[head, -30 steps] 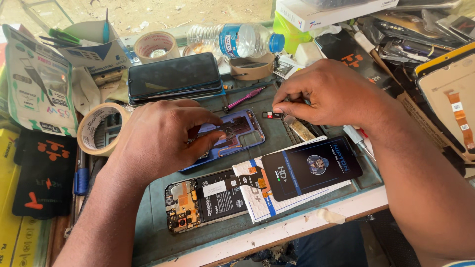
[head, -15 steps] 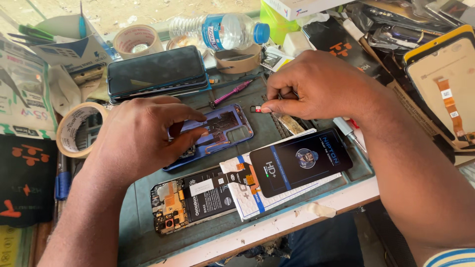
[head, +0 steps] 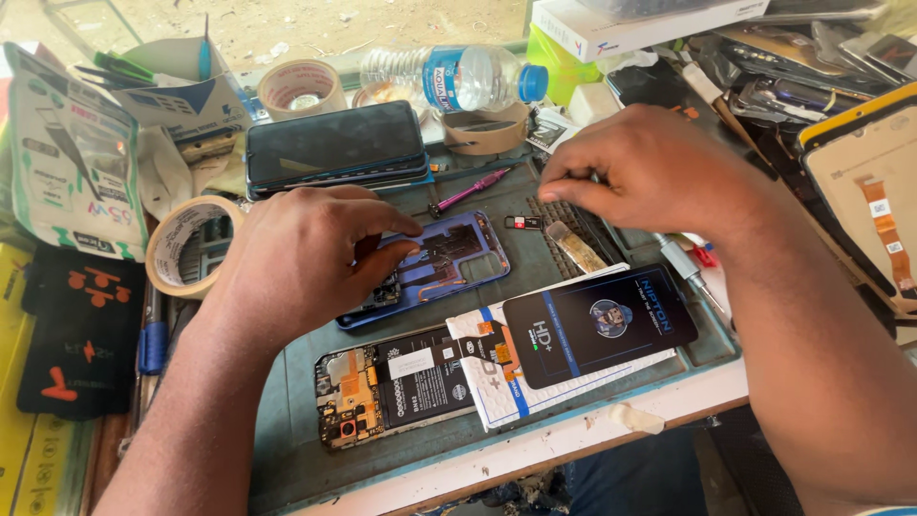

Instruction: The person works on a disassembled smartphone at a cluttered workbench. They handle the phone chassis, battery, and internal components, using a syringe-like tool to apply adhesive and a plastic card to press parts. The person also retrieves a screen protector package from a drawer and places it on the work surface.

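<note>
We list the bench with the blue phone frame (head: pixel 435 268) as our landmark; it lies flat near the middle of the grey-green work mat (head: pixel 287 382).

Left hand (head: pixel 310 253): we see it resting on the left end of the frame, fingers curled over the edge and pressing it down, thumb tip on its inner face.

Right hand (head: pixel 645 172): up and to the right of the frame, well clear of it, fingertips pinched together; whether anything small sits in the pinch we cannot tell.

Pink-handled screwdriver (head: pixel 470 191): just above the frame, lying slantwise on the mat.

Small red-and-black part (head: pixel 522 222): just beside the frame's upper right corner.

Opened phone (head: pixel 396 387): below the frame, its circuit board and black battery facing up.

Dark replacement screen (head: pixel 597 323): below and right of the frame, lying on a white and blue packet (head: pixel 492 397).

Dark phone (head: pixel 334 145): above the frame, screen up, beyond the left hand.

Tape rolls: one (head: pixel 186 244) to the left of the frame, beside the left wrist; another (head: pixel 302 88) farther above.

Clear water bottle with blue cap (head: pixel 454 76): above the frame, lying on its side.

Metal-shafted tool (head: pixel 683 268): right of the frame, under the right forearm
</note>
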